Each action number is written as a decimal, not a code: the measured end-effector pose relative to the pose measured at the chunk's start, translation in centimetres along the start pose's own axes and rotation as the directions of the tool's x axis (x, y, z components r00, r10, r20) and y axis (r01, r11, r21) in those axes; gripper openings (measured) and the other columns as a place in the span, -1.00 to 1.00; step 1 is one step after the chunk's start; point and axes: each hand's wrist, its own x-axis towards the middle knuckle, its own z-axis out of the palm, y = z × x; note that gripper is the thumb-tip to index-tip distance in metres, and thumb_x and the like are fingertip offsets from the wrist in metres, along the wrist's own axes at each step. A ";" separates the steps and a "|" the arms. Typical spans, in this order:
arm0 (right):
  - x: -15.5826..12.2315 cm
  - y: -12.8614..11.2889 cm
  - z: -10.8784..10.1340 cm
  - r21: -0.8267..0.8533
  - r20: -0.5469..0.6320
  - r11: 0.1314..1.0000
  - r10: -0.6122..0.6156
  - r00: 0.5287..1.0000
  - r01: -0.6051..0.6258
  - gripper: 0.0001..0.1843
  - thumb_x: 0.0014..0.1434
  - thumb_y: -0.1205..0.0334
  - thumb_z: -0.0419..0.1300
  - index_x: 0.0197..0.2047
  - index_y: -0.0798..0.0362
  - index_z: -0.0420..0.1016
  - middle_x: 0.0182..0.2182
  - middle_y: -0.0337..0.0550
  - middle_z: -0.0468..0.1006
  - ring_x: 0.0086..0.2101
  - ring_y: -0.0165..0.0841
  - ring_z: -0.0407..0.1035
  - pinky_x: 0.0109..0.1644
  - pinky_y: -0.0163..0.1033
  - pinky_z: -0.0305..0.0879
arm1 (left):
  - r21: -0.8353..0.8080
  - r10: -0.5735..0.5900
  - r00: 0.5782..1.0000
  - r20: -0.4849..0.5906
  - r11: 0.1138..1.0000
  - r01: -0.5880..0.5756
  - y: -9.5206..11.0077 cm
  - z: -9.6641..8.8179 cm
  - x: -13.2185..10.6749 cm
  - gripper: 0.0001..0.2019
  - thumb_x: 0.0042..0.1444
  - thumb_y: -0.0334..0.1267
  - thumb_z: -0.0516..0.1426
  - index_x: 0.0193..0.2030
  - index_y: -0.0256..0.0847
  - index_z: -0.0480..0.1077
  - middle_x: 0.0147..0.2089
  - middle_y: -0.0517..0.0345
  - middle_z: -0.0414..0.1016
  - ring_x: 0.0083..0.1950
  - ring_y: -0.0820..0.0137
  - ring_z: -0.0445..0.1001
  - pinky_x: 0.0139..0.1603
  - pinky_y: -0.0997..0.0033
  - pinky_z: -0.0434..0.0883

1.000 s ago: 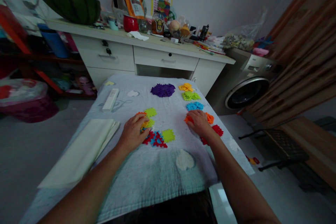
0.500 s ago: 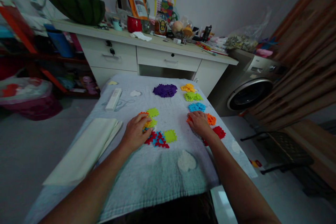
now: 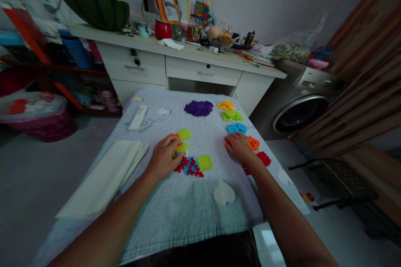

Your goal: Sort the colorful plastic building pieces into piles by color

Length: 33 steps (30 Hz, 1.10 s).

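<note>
My left hand (image 3: 164, 156) is curled over a joined group of toothed plastic building pieces, its thumb and fingers closed on the near-left edge. Lime green squares (image 3: 205, 162) and red triangle pieces (image 3: 194, 167) with blue between them show beside the hand; its palm hides some orange and yellow ones. Over on the right, my right hand (image 3: 239, 146) rests on the pile of orange pieces (image 3: 253, 143), fingers bent together on them, fingertips partly hidden. A blue pile (image 3: 236, 128) lies just beyond that hand, and red pieces (image 3: 263, 158) lie partly under the right forearm.
Purple (image 3: 199, 108), yellow (image 3: 226, 105) and green piles (image 3: 232, 116) lie towards the table's far side. A white box (image 3: 138, 118) and folded cream cloth (image 3: 103, 179) are at left. Behind stands a cluttered white desk (image 3: 203, 69), with a washing machine (image 3: 300, 100) to its right.
The whole view has shifted slightly, so everything sits a little further right. Both hands keep their places on the pieces, with no clear change in grip.
</note>
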 end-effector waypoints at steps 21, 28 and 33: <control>0.0 -0.5 -1.2 0.075 -0.030 0.997 -0.008 1.000 0.011 -0.65 0.30 0.29 0.05 0.10 0.09 0.47 0.10 0.05 0.49 0.13 -0.15 0.27 0.22 -0.04 0.09 | 0.002 -0.011 1.000 -0.007 1.000 0.011 0.0 0.1 0.0 -0.73 0.07 -0.19 0.14 -0.08 -0.15 0.46 0.12 -0.02 0.44 0.21 0.10 0.40 0.25 -0.01 0.34; 0.4 -5.8 -2.8 0.317 -0.146 0.915 -0.212 0.966 0.248 -0.66 0.26 0.30 0.14 0.09 0.10 0.46 0.07 0.01 0.52 0.08 -0.21 0.34 0.23 -0.08 0.17 | -0.005 -0.014 1.000 0.003 1.000 0.014 -0.1 0.1 0.0 -0.71 0.09 -0.18 0.14 -0.05 -0.17 0.45 0.15 -0.06 0.42 0.22 0.08 0.38 0.25 -0.04 0.33; 1.3 -9.8 -2.1 0.414 -0.223 0.814 -0.343 0.913 0.407 -0.65 0.21 0.31 0.19 0.08 0.06 0.47 0.04 0.00 0.53 0.06 -0.19 0.36 0.21 -0.01 0.20 | -0.007 -0.013 1.000 -0.003 1.000 0.013 0.0 0.1 0.0 -0.70 0.09 -0.17 0.13 -0.04 -0.14 0.45 0.14 -0.04 0.43 0.23 0.09 0.37 0.25 -0.02 0.33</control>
